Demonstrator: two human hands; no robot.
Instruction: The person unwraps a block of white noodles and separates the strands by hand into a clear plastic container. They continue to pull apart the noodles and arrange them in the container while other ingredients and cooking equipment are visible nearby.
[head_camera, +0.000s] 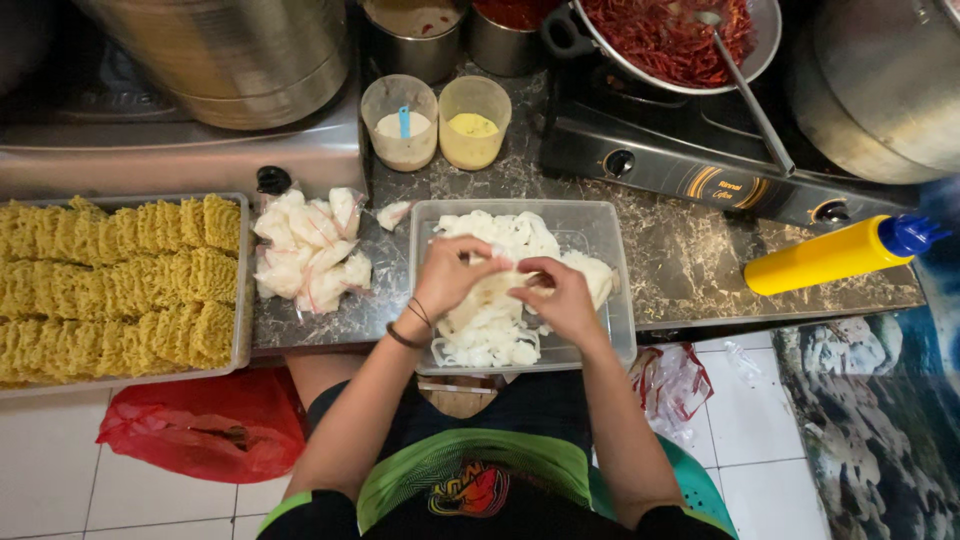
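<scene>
A: What's in the clear plastic tub (620, 300)?
B: White crackers (490, 335). The left hand (447, 275) and right hand (560, 296) pinch one small bag (497, 284) between them above it.
A: Nearby?
B: Filled packets (305, 250) at nine o'clock; two cups (435, 122) of powder at twelve.

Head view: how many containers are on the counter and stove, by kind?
Clear plastic tub under the left hand and right hand: 1
Noodle tray: 1
Small plastic cups: 2
Yellow squeeze bottle: 1
Pan of red chillies: 1
Total: 6
</scene>
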